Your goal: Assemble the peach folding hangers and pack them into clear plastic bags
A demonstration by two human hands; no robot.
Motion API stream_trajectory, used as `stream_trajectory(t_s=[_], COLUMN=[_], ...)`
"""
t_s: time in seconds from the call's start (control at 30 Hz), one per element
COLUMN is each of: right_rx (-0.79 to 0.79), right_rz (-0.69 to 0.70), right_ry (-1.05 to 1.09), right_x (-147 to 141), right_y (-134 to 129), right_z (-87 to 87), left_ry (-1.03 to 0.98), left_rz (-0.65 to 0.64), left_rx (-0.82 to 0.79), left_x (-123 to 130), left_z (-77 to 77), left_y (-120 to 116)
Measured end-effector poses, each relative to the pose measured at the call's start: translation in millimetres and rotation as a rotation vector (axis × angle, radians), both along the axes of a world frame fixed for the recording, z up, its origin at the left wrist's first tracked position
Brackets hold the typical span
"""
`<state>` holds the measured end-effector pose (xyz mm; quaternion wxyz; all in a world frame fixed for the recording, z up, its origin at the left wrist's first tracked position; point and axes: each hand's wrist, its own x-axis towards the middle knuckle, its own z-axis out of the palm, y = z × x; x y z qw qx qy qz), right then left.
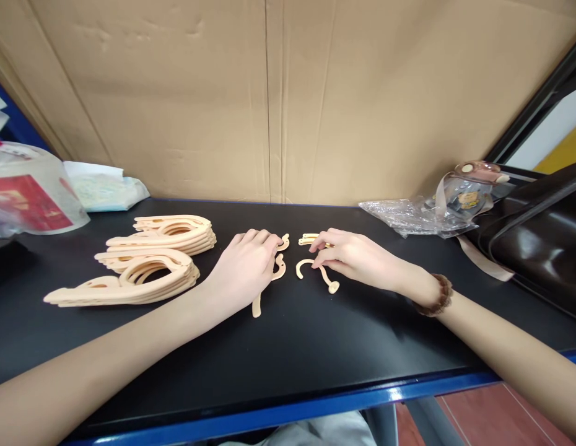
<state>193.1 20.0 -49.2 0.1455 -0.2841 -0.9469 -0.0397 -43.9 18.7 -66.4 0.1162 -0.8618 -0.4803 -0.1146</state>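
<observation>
My left hand [251, 260] is curled palm down over beige plastic hanger arms. The curved end of one hanger arm [285, 243] shows at its fingertips. A second curved end [279, 267] and a straight end [256, 306] stick out from under the hand; how these pieces join is hidden. My right hand [350, 255] has its thumb and fingers closed at a beige hanger hook [329, 280] with a round knob, lying on the black table. Just beyond, another small beige piece [308, 238] is partly covered by the right fingers.
Two stacks of folded beige hangers [158, 279] [190, 235] lie to the left. Behind them are a tissue pack [106, 193] and a roll-like package [32, 198]. Clear plastic wrap [399, 215], a ribboned jar [464, 192] and a dark bag [543, 241] sit right. Cardboard [288, 105] stands behind.
</observation>
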Motion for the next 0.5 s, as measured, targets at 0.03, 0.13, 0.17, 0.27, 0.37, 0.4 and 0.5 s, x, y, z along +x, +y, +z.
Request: stream_trajectory(t_s=[0.03,0.13,0.17,0.27,0.37,0.4,0.5], right_rx=[-0.003,-0.038,-0.050,-0.060,-0.086,-0.096,-0.120], right_rz=[-0.008,-0.067,-0.104,-0.225,-0.284,-0.296,-0.339], right_ry=[0.004,0.020,0.035,0.066,0.011,-0.006,-0.028], right_x=[0.6,2.2,2.5,1.7,-3.2,-5.4,-11.7], right_y=[0.4,-0.2,-1.2,-6.4,-13.7,-16.1,-21.9], right_z=[0.3,3.5,5.2,10.8,12.6,12.1,9.1], left_ry=[-0.003,-0.021,-0.027,-0.036,-0.016,-0.011,-0.022], left_rz=[-0.006,-0.028,-0.035,-0.051,-0.077,-0.090,-0.093], left_rx=[0.002,0.004,-0.001,-0.026,-0.034,-0.037,-0.069], left_x=[-0.1,-0.2,0.2,4.7,14.5,18.6,31.1], left_z=[-0.3,-0.4,0.2,4.6,10.8,12.5,15.0], left_y=[0.0,-0.2,-0.4,-0.5,2.3,4.3,13.4])
